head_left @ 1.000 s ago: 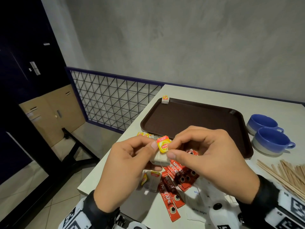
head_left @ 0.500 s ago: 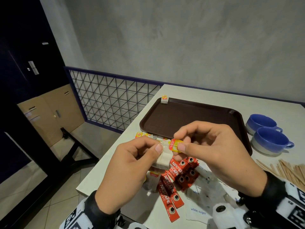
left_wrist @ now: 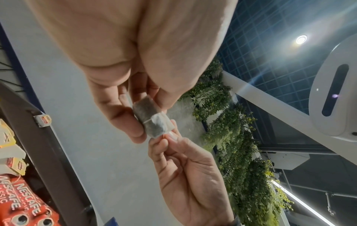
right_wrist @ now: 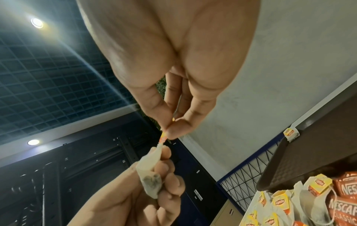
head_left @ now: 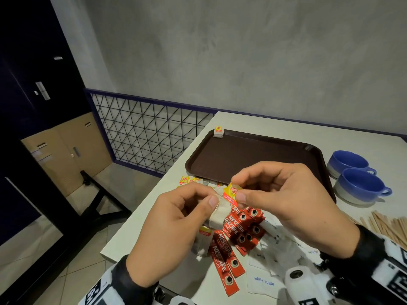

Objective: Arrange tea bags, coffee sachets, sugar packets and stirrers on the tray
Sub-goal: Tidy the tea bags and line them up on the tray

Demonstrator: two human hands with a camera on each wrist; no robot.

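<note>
A: What writing can you read?

B: "NESCAFE CLASSIC" in white on the red sachets (head_left: 229,245), heaped at lower centre of the head view. "white sugar" in blue on the white packets (head_left: 264,280) at the bottom, right of the sachets. The yellow tags of the loose tea bags (right_wrist: 280,203) at lower right of the right wrist view read "Lipton".

A: And the hands?

B: Both are raised over the heap, at the middle of the head view. The left hand (head_left: 176,227) has thumb and curled fingers closed on the white pouch of a tea bag (head_left: 217,216). The right hand (head_left: 284,203) pinches that bag's yellow-and-red tag (head_left: 231,193) between thumb and forefinger. The tag's small print is too fine to read.

A: Which way does the bag lie?

B: Its long axis runs from lower left up to upper right in the head view, tag end uppermost, toward the right hand.

A: The tray?

B: The brown tray (head_left: 253,159) sits on the worktop (head_left: 275,124) just beyond the hands. One tea bag (head_left: 218,132) leans on its far left corner, yellow tag on top. Two blue cups (head_left: 356,181) stand right of the tray, and stirrers (head_left: 387,225) lie at the right edge.
</note>
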